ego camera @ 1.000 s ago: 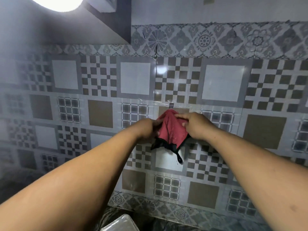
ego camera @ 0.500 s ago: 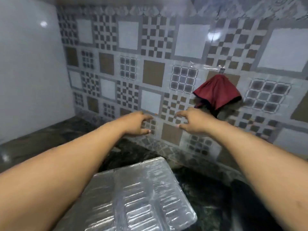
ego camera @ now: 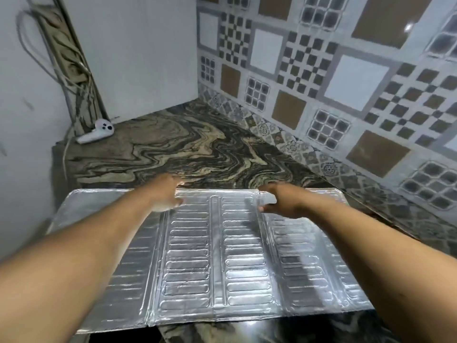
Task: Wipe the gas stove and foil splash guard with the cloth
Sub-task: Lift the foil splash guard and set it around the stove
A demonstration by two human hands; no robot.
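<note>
Head view: the gas stove is hidden or out of frame, and no cloth is seen. The foil splash guard, silvery, ribbed and creased into panels, is spread across the lower centre. Its far edge is reached by the left hand and right hand, both open-fingered and empty.

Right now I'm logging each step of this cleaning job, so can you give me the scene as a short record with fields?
surface: dark swirled marble-pattern counter
main item: embossed silver foil splash guard, lying flat
left hand: open, over the guard's far edge
right hand: open, over the guard's far edge
cloth: not in view
stove: not in view
back corner: small white controller-like device, beside cables
right wall: patterned grey and brown tiles
</note>
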